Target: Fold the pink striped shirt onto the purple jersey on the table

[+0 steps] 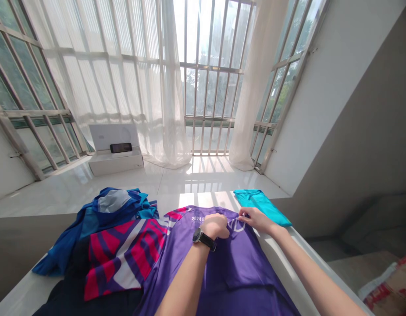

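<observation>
A purple jersey [203, 272] with white print lies flat on a white counter [32, 285]. My left hand [215, 226] rests on its chest with the fingers curled down, and the fingertips are hidden. A black-strapped wristwatch [203, 239] sits on that wrist. My right hand [255, 219] pinches the jersey's far edge between finger and thumb. A folded teal garment [262, 206] lies just beyond that hand. To the left are a pink-and-purple striped jersey [124, 259], a crumpled blue garment [107, 210] and a dark navy garment [91, 298].
Beyond the counter, a white box [115, 164] with a black phone [120, 148] on it stands on a glossy white floor [206, 175]. Barred windows and sheer curtains [170, 87] fill the back. A red-printed package [390, 285] lies low at the right.
</observation>
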### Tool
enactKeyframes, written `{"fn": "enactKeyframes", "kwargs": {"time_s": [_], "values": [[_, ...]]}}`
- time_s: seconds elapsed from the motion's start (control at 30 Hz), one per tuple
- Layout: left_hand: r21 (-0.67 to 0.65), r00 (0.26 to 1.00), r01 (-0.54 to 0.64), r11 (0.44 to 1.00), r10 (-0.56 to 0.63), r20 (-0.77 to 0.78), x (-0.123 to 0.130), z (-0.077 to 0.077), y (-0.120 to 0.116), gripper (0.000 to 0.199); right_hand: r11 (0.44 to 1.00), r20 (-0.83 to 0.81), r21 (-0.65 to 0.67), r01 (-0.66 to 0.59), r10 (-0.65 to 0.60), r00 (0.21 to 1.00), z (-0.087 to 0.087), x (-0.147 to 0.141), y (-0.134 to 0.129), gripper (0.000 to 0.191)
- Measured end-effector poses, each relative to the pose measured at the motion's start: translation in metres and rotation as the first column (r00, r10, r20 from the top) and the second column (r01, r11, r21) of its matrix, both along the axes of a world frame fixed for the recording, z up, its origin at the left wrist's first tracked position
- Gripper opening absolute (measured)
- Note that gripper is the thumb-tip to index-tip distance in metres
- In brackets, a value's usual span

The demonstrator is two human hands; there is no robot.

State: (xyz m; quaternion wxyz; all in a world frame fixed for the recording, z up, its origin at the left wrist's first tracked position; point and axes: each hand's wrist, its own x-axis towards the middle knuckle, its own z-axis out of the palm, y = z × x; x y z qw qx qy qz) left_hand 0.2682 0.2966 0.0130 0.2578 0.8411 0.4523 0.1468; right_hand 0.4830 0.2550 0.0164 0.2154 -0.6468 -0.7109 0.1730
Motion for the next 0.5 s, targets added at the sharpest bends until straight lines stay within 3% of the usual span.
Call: {"fn": "enactKeyframes", "kwargs": {"time_s": [0.13,0.23,0.37,0.43,0.5], "values": [[-0.005,0.999,-0.021,1.0,0.02,-0.033,-0.012,-0.002,0.016,0.02,0.987,0.015,0.087,0.139,-0.14,0.99,-0.004,-0.002,-0.007,0.024],[-0.001,0.996,-0.081,0.997,0.081,-0.028,-0.016,-0.007,0.022,0.024,0.957,0.005,0.149,0.25,-0.254,0.967,-0.008,-0.007,-0.033,0.037],[0.0,0.992,-0.123,0.992,0.123,-0.014,-0.018,-0.014,0.021,0.024,0.867,-0.153,0.182,0.464,-0.441,0.885,-0.026,-0.018,-0.114,0.045],[0.009,0.99,-0.138,0.99,0.138,-0.008,-0.02,-0.014,0.019,0.022,0.85,-0.203,0.107,0.515,-0.489,0.849,-0.042,-0.029,-0.165,0.042],[0.021,0.988,-0.152,0.988,0.152,-0.004,-0.021,-0.013,0.019,0.021,0.866,-0.228,0.107,0.488,-0.457,0.86,-0.06,-0.043,-0.212,0.036]]}}
